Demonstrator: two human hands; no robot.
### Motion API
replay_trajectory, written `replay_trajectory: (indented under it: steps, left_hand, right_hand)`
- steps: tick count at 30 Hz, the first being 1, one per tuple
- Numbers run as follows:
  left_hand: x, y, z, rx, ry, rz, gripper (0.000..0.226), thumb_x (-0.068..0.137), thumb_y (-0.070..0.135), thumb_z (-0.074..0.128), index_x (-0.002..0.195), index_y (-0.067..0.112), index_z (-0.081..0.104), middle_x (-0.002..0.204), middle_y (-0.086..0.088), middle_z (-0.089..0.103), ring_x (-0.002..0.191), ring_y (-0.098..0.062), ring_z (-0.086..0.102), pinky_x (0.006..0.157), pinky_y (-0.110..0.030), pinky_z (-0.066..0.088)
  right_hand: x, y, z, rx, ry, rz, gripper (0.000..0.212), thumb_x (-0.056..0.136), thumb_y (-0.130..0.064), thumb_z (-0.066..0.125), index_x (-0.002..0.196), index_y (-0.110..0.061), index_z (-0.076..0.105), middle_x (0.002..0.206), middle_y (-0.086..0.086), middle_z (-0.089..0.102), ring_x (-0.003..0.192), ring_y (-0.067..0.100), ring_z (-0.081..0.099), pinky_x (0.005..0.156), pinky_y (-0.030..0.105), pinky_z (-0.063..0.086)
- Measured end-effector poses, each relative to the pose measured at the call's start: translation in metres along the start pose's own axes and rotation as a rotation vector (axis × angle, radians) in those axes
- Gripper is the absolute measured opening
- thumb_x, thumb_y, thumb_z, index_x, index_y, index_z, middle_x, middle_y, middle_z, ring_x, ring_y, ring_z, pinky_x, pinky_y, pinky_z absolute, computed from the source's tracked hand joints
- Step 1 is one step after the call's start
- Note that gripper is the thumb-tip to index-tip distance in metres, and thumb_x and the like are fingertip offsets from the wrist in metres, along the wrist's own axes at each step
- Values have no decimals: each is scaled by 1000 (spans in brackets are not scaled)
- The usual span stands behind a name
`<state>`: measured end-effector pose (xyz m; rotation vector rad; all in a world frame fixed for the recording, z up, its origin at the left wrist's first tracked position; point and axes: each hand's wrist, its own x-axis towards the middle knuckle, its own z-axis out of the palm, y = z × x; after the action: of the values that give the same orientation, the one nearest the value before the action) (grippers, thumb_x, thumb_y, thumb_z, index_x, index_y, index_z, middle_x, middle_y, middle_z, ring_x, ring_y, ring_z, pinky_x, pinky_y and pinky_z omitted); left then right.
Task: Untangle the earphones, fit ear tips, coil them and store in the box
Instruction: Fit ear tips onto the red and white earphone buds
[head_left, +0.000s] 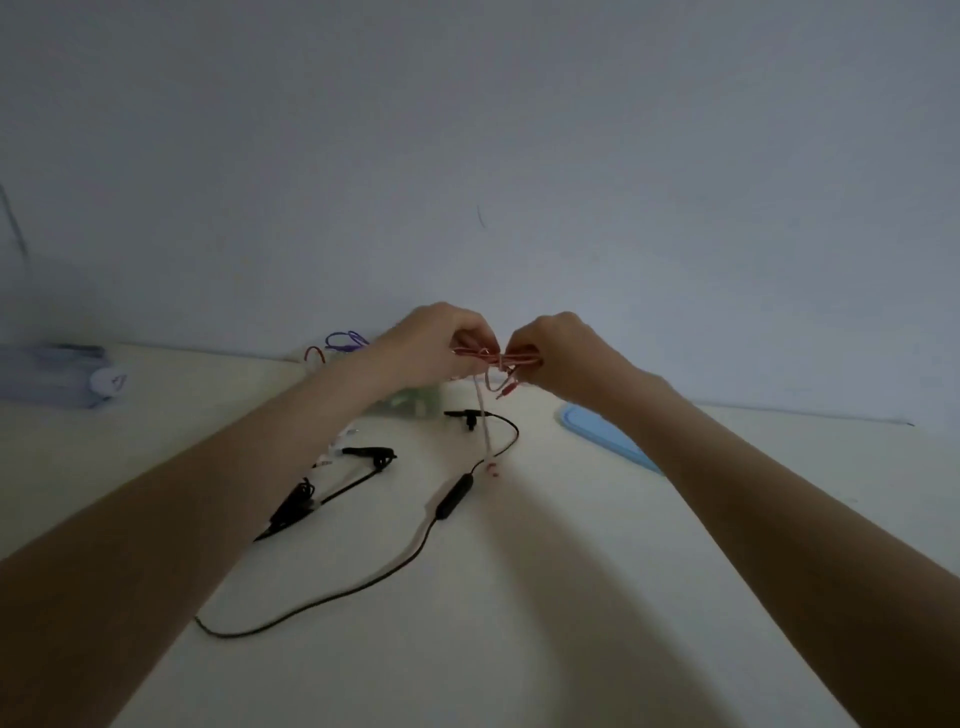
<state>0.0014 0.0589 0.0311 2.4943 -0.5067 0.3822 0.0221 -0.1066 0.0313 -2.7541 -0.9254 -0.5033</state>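
Thin glossy pink earphones (496, 361), looped, fingers of left hand (434, 345) and right hand (563, 358) pinching them.

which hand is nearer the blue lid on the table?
Right. The right hand is raised just up-left of the blue lid; the left hand is farther left, across the pink earphone cable both pinch.

The table (519, 597) looks smooth and matt; on it, the black earphone cord (415, 551) seems rubbery, maybe plastic.
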Motion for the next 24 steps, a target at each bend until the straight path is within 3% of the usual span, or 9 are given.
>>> replay_trajectory:
  steps: [5, 9, 13, 18, 21, 24]
  left_hand:
    - [12, -22, -56, 133, 96, 4, 18, 84, 9, 65, 102, 13, 67, 93, 4, 64, 84, -5, 57, 67, -2, 39]
    - [26, -39, -86, 200, 210, 11, 20, 85, 7, 63, 105, 9, 66, 101, -4, 66, 89, -11, 57, 78, -17, 41]
    - [45, -58, -99, 285, 246, 22, 20, 86, 7, 61, 106, 10, 66, 104, -8, 67, 88, -13, 56, 78, -18, 38]
    - [60, -73, -94, 318, 188, 12, 19, 87, 8, 61, 105, 10, 67, 105, -9, 66, 92, -18, 58, 79, -22, 39]
    - [58, -86, -75, 355, 124, -19, 18, 86, 13, 62, 103, 14, 67, 103, -8, 54, 96, -21, 54, 81, -26, 39]
    - [51, -103, -56, 365, 73, -49, 16, 85, 13, 64, 101, 16, 68, 97, -2, 46, 92, -20, 52, 80, -27, 40]
  right_hand:
    - [60, -28, -14, 3, 113, -59, 19, 89, -10, 56, 103, -9, 69, 100, 10, 66, 94, 22, 58, 71, 25, 38]
    - [104, -44, -19, 62, 176, -43, 19, 90, -13, 57, 103, -7, 69, 101, 11, 67, 93, 23, 61, 73, 26, 43]
    - [137, -47, -14, 121, 211, 16, 18, 87, -11, 60, 101, -5, 70, 99, 13, 68, 87, 24, 63, 71, 25, 46]
    - [150, -37, -1, 206, 129, 77, 23, 81, -12, 69, 103, -4, 67, 103, 13, 66, 89, 25, 62, 76, 29, 50]
    - [142, -30, 18, 314, 34, 115, 31, 78, -10, 73, 105, -5, 59, 106, 14, 61, 84, 24, 56, 77, 37, 52]
    - [135, -25, 45, 416, -23, 160, 30, 75, -12, 75, 91, -11, 50, 101, 14, 63, 78, 27, 59, 69, 39, 54]
